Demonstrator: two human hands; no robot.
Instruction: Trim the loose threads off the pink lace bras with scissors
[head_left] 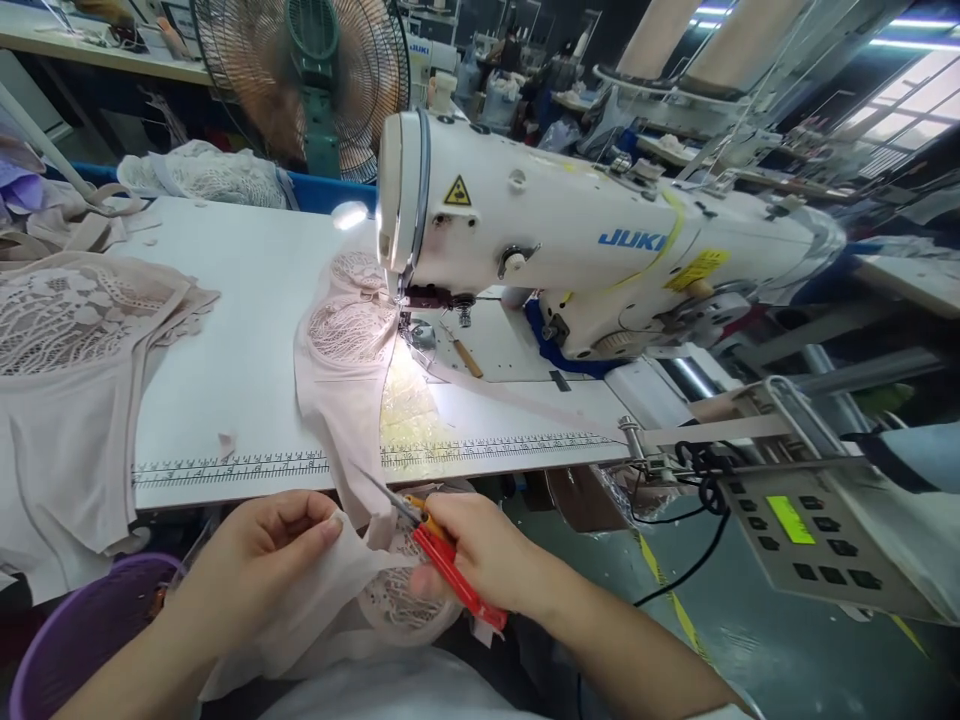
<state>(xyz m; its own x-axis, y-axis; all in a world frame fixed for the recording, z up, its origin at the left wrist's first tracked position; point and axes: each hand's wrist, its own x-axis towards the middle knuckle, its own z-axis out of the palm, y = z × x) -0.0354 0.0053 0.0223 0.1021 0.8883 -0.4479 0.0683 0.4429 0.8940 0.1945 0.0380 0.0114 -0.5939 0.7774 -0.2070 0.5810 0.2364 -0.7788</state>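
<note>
Your left hand [274,550] had its fingers pinched together on pale fabric [326,585]; your right hand [487,550] was wrapped around red-handled scissors [444,566]. Just beyond, a lace-cupped garment [341,375] draped over the front edge of the desk [217,400], its upper part beside the sewing machine's [540,210] lit needle area.

the right fingers [450,514] partly hide the scissors [459,582].

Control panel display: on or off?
On. The display glows bright yellow-green against the grey control panel; any readout is too small to tell.
</note>
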